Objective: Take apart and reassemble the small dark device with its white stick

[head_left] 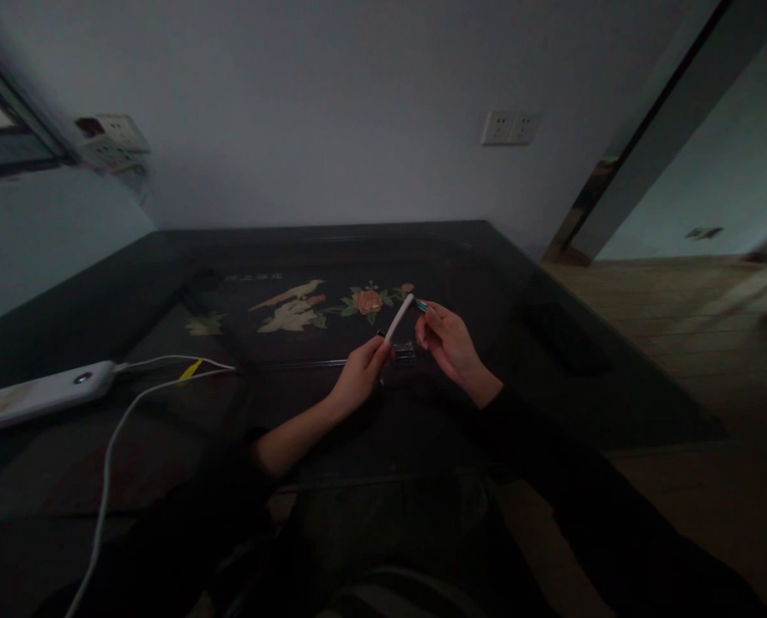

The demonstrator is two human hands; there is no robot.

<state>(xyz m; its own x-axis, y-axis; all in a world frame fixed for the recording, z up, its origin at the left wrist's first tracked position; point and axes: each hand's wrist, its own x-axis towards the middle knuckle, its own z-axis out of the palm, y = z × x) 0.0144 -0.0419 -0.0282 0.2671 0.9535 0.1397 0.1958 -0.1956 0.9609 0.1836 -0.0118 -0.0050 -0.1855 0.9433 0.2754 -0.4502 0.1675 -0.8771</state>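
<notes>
My left hand (360,374) is closed around the lower part of a slim white rod (399,317), shaped like a pen or stylus. The rod slants up and to the right. Between the fingertips of my right hand (449,343) is a small, thin teal piece (420,305), its kind too small to make out. This piece points at the rod's upper tip; whether they touch, I cannot tell. A small clear plastic object (404,352) shows just behind my left fingers, partly hidden by them. Both hands are above the dark table (332,438).
On the left lies a white power bank-like device (42,396) with a white cable (110,446) carrying a yellow tag (190,372). A dark flat object (567,337) rests on the right. Wall sockets (510,128) are beyond the glossy, flower-and-bird-patterned tabletop.
</notes>
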